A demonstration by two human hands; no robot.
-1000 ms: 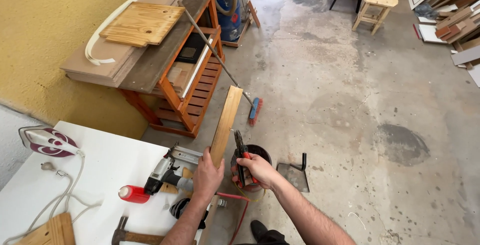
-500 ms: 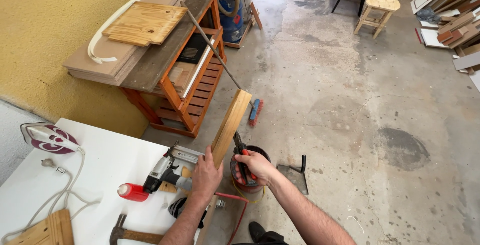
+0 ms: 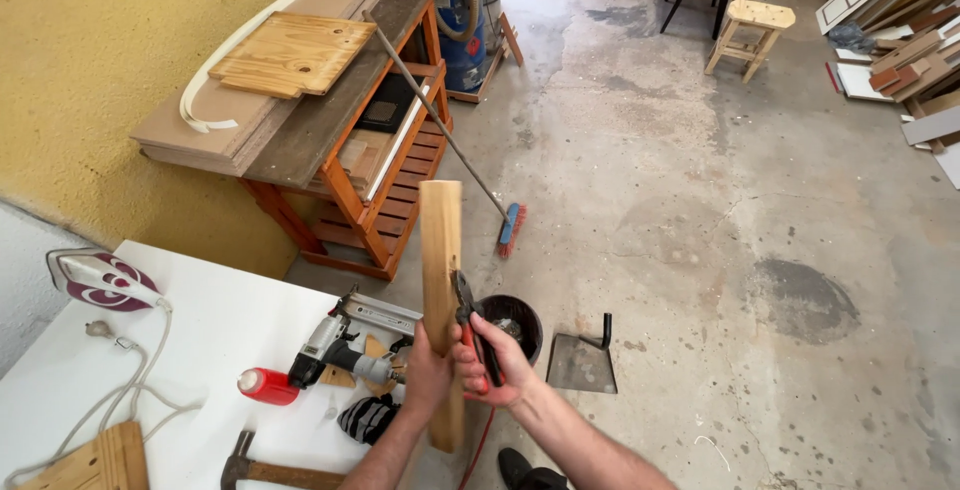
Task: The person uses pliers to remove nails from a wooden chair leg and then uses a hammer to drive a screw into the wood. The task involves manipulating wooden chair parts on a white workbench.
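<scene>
My left hand [image 3: 428, 368] grips the wooden board [image 3: 441, 290] upright; my right hand [image 3: 492, 358] squeezes pliers [image 3: 468, 322] against its edge. Next, I judge, comes a firm pull.

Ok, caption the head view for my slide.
Left hand holds a wooden board upright while right hand applies red-handled pliers to it.

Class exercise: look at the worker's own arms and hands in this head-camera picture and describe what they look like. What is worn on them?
Both hands, left and right, are bare: no gloves. No rings, watch or wristband show. Both forearms are uncovered as far as the picture's bottom edge, with no sleeve in view, and they show some hair.
</scene>
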